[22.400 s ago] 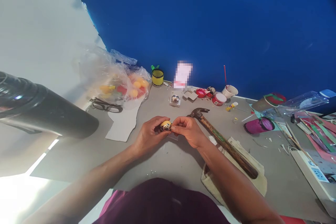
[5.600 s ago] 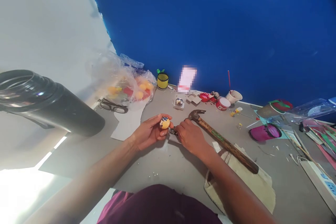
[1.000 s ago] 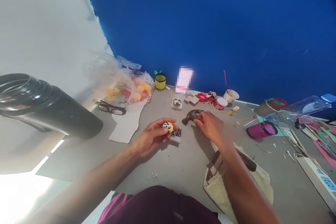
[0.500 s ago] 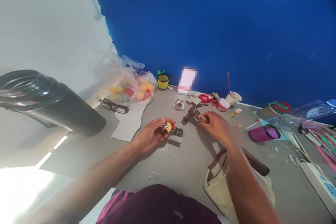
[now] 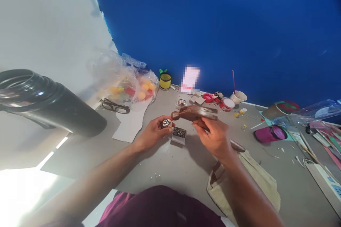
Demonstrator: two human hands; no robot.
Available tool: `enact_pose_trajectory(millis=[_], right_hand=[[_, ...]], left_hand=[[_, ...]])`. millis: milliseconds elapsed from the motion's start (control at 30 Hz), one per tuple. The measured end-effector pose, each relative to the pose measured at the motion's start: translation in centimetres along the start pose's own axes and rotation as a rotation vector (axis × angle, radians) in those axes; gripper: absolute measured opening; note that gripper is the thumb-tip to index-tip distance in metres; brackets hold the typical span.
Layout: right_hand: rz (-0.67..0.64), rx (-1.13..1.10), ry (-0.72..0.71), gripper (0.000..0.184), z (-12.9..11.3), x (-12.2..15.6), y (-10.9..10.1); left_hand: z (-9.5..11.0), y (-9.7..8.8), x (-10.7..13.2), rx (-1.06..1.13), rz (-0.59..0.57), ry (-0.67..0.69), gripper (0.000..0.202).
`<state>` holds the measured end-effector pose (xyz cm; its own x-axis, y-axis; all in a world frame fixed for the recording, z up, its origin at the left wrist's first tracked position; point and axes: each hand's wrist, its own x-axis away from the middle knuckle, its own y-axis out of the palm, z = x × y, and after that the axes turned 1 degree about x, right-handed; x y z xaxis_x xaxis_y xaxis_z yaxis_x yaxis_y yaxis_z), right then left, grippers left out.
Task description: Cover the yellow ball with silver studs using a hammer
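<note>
My left hand (image 5: 150,134) grips a small round ball (image 5: 167,123) whose surface is partly covered with shiny metal studs. My right hand (image 5: 215,137) is closed around the handle of a claw hammer (image 5: 193,113), close to its head. The hammer's striking face is beside the ball's upper right; whether they touch I cannot tell. Just below and right of the ball sits an open white box (image 5: 178,139) filled with small metal tacks. Behind the hammer, a second shiny studded piece (image 5: 181,102) rests on the grey table (image 5: 165,161).
A beige cloth (image 5: 259,179) lies beneath my right forearm. Black glasses (image 5: 115,107) and white paper (image 5: 129,126) are at left, near a large dark flask (image 5: 66,106). Paint jars (image 5: 227,104), a paper cup (image 5: 238,97) and a purple container (image 5: 270,134) stand at right.
The hammer has swung left toward the ball and turned, its head now nearer my left hand. The ball has been lifted slightly and rotated, showing more studs.
</note>
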<state>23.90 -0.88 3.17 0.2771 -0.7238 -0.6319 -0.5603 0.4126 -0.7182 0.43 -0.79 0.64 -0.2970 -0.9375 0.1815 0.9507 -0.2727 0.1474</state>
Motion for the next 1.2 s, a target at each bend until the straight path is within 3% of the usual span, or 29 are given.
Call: enact_pose_trajectory(millis=[67, 200, 333, 400, 533, 667, 767, 900, 1000, 1100, 1200], right_hand=[[0.045, 0.005, -0.030, 0.010, -0.1, -0.1, -0.1], [-0.090, 0.010, -0.085, 0.009, -0.3, -0.1, 0.1], [0.058, -0.010, -0.057, 0.007, -0.4, 0.0, 0.1], [0.056, -0.028, -0.046, 0.008, -0.3, 0.0, 0.1], [-0.122, -0.052, -0.013, 0.010, 0.1, 0.0, 0.3], [-0.111, -0.135, 0.190, 0.015, 1.9, -0.4, -0.7], [-0.211, -0.085, 0.319, 0.018, 4.2, -0.8, -1.2], [-0.425, 0.013, 0.494, 0.022, 7.2, -0.7, -0.1], [-0.513, 0.066, 0.590, 0.027, 8.2, -0.4, 1.1], [-0.560, 0.119, 0.604, 0.028, 8.4, -0.1, 1.7], [-0.618, 0.195, 0.522, 0.020, 7.9, 0.2, 2.0]], left_hand=[[0.0, -0.2, 0.0, -0.030, 0.006, 0.018, 0.041], [-0.2, -0.3, -0.2, -0.129, 0.038, 0.062, 0.041], [-0.2, -0.2, -0.1, -0.208, 0.098, 0.092, 0.038], [0.0, -0.1, -0.1, -0.213, 0.108, 0.093, 0.038], [0.1, -0.1, 0.0, -0.179, 0.093, 0.084, 0.041], [0.2, -0.3, 0.2, -0.096, 0.095, 0.124, 0.046], [0.3, -0.2, 0.4, -0.056, 0.055, 0.110, 0.044], [0.4, -0.2, 0.4, 0.087, 0.042, 0.059, 0.038], [0.5, -0.2, 0.3, 0.174, 0.040, 0.037, 0.037], [0.7, -0.3, 0.2, 0.219, 0.037, 0.004, 0.036], [0.7, -0.4, 0.1, 0.255, 0.044, -0.015, 0.040]])
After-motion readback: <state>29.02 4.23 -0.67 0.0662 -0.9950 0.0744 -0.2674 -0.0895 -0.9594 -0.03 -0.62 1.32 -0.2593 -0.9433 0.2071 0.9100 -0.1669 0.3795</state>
